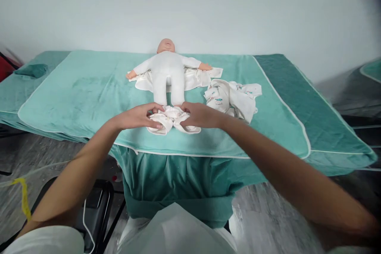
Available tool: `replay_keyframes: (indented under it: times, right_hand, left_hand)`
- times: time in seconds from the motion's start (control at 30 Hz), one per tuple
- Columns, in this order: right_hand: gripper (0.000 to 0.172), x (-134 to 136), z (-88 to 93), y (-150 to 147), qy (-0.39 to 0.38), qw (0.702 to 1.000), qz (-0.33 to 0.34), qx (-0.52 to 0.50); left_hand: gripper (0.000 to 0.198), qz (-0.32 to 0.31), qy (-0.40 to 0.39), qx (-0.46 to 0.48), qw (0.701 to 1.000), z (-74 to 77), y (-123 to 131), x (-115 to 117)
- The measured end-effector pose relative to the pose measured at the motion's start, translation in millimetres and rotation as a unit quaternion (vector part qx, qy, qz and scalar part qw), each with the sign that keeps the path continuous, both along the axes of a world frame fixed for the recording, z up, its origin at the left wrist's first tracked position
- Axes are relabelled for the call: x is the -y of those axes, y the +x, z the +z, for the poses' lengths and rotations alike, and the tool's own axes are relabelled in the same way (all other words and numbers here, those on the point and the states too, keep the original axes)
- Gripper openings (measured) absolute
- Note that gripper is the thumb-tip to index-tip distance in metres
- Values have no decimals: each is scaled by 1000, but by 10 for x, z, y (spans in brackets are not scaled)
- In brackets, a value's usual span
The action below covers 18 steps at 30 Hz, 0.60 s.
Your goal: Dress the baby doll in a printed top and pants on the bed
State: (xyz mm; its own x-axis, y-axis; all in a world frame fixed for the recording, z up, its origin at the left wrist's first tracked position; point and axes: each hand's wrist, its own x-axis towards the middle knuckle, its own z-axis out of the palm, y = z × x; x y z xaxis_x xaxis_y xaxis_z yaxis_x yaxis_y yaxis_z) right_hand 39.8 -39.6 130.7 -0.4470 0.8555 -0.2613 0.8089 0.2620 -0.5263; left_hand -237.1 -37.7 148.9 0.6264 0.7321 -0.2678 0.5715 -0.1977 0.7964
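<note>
A baby doll (167, 71) in a white body lies on its back on a teal towel (89, 95), arms spread, feet toward me. Under its back is an opened white garment (196, 78). At the doll's feet sits a bunched white garment (172, 120). My left hand (139, 116) grips the bunch's left side and my right hand (200, 114) grips its right side, fingers curled into the cloth. The doll's feet are hidden by the bunch and my fingers.
A crumpled white printed cloth (233, 97) lies right of the doll's legs. The table is draped in darker teal fabric (282, 83). A small teal pillow (31, 70) sits far left. A black chair (95, 206) stands below the table's near edge.
</note>
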Motion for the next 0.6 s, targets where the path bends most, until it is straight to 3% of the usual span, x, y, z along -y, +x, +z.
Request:
replay_keyframes:
  times: [0.1,0.2,0.27,0.37,0.47,0.6]
  right_hand:
    - [49,45,460,71,-109,984,135,31]
    - [53,151,921,5,-132,972,164,108]
    - [50,227,1202,-96,-96,971,156,153]
    - [45,322,1591,-242,-3,975,133,179]
    - [46,437,1980,-320,69,984,96,130]
    - [52,643,2468,-336,144,968,96,183]
  left_hand:
    - [59,-121,-64,-78,988,414,-108,71]
    - [46,-150,-67,-126,978,772,-133,129]
    - [42,-155,-46,-149,975,1003,-110,173]
    - [38,-131,25,-155,979,1369,-65,293]
    - [28,-53,82,-121,988,1726,-59,494]
    - [20,38,193,-69,978,2048,-132,764]
